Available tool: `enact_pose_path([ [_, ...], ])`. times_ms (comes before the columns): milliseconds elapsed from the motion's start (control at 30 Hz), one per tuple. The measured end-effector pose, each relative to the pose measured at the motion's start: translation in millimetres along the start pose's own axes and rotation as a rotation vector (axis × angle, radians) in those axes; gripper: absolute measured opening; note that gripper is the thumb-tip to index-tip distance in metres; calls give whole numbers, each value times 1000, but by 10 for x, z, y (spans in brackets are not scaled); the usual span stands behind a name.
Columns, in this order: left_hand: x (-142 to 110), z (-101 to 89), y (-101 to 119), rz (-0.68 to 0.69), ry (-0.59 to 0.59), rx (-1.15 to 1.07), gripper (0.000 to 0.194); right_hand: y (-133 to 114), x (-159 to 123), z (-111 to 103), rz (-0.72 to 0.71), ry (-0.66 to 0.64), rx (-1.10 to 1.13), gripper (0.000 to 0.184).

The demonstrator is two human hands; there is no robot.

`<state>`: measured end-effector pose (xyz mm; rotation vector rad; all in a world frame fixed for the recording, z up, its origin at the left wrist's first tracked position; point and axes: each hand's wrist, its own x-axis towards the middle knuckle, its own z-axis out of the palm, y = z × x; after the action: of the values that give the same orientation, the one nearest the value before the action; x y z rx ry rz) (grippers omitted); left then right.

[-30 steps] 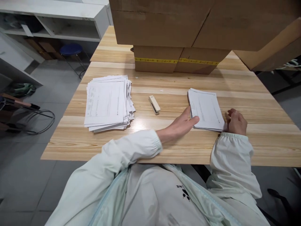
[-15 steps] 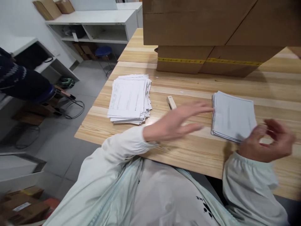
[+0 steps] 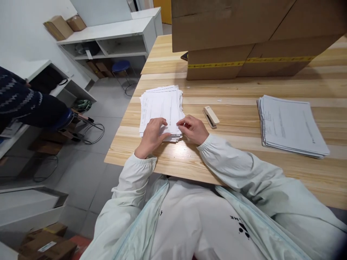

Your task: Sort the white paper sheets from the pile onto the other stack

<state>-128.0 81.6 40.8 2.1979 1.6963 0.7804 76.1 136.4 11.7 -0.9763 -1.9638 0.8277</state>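
A loose pile of printed paper sheets (image 3: 159, 103) lies toward the left end of the wooden table, its edges uneven. My left hand (image 3: 153, 134) rests on the pile's near left part, thumb and fingers apart. At the near right edge of the same pile, my right hand (image 3: 193, 130) pinches the paper, fingertips and thumb closed together. A beige stapler (image 3: 210, 117) lies on the table just right of my right hand. Farther right sits a neater stack of printed sheets (image 3: 294, 124), apart from both hands.
Large cardboard boxes (image 3: 217, 59) with yellow tape stand at the back of the wooden table (image 3: 233, 159). A dark flat object (image 3: 184, 56) pokes out beside them. On the left, a seated person (image 3: 29, 99) is partly visible, with a blue stool (image 3: 120, 66) behind near white shelves.
Both hands have moved left, away from the neater stack, onto the loose pile. My right hand now pinches at its edge. The view has shifted slightly.
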Motion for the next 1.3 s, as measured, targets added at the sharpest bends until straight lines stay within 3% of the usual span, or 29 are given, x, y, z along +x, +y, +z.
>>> enact_pose_path([
  [167,9,-48,-114,63,-18,-54,29,148,-17,103,113,12,168,14],
  [433,50,40,-174,30,-3,7,33,112,-90,151,171,2,242,26],
  [667,53,56,-259,62,78,-100,8,131,-109,148,197,-27,269,31],
  [833,40,82,-249,25,185,-291,8,46,-90,123,58,100,40,13],
  [933,21,86,-226,-33,220,-440,10,-36,-26,131,-38,148,-189,18],
  [1033,1,76,-218,-54,193,-487,13,-78,96,151,-25,123,-267,21],
  [1167,38,21,-227,-133,132,-536,23,-44,279,181,9,96,-92,24],
  [1300,209,-40,-239,-275,36,-686,40,-22,370,230,172,68,238,31],
])
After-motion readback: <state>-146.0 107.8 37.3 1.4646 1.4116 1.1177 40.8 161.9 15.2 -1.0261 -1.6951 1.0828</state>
